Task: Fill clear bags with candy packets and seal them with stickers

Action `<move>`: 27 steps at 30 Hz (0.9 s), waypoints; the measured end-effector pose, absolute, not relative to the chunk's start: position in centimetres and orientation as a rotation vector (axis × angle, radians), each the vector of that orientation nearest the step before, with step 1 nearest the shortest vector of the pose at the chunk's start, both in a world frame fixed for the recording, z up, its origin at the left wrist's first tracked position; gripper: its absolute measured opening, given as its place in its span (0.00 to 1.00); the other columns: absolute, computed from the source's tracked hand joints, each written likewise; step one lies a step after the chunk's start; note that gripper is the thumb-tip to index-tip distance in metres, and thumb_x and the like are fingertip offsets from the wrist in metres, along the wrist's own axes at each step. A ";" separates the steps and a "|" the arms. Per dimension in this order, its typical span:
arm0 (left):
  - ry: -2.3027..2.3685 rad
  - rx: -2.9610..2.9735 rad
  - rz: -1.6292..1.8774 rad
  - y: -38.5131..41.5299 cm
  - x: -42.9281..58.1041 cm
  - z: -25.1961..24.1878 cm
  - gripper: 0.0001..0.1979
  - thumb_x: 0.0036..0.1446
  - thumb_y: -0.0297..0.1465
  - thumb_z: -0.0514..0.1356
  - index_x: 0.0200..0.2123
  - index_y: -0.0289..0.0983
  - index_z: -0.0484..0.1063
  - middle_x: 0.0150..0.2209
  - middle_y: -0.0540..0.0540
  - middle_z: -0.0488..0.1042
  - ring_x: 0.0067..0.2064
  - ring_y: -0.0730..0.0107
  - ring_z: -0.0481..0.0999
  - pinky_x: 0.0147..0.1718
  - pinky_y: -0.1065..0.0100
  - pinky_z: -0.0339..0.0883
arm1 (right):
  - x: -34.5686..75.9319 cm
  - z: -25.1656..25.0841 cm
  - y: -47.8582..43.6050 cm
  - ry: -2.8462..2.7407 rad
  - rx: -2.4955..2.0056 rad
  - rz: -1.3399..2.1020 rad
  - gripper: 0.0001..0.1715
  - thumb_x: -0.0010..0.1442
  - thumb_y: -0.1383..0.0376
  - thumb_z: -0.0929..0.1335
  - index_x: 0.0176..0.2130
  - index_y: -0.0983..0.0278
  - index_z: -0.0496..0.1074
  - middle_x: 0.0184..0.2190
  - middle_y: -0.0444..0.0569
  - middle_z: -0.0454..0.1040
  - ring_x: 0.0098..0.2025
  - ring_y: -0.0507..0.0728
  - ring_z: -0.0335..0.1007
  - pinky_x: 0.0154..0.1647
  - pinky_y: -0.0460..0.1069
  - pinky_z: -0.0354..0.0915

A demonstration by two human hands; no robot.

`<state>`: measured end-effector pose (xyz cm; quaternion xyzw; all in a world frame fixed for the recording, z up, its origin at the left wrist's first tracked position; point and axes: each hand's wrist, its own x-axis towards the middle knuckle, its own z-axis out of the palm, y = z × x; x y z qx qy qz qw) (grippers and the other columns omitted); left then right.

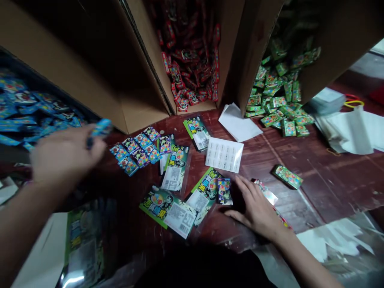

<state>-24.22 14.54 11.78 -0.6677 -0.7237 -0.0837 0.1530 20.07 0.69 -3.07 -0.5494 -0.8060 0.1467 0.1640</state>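
Left hand (pixel 66 154) pinches blue packet (pixel 101 129), small size presumably suiting fingertip grip; right hand (pixel 257 205), fingers spread, rests beside purple packet (pixel 224 193)

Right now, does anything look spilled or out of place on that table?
Possibly: some green packets lie outside the mouth of the right-hand carton, on the tabletop, as if spilled. A lone green packet lies askew past the right hand, apart from that pile.
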 end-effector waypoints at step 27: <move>-1.295 -2.881 -0.100 2.9 -5.0 2.4 0.18 0.68 0.27 0.52 0.59 0.39 0.67 0.39 0.41 0.75 0.42 0.56 0.76 0.41 0.55 0.68 | 15.8 -3.3 -3.6 -1.380 -1.828 0.898 0.36 0.70 0.48 0.56 0.66 0.67 0.49 0.64 0.64 0.62 0.65 0.63 0.62 0.62 0.60 0.63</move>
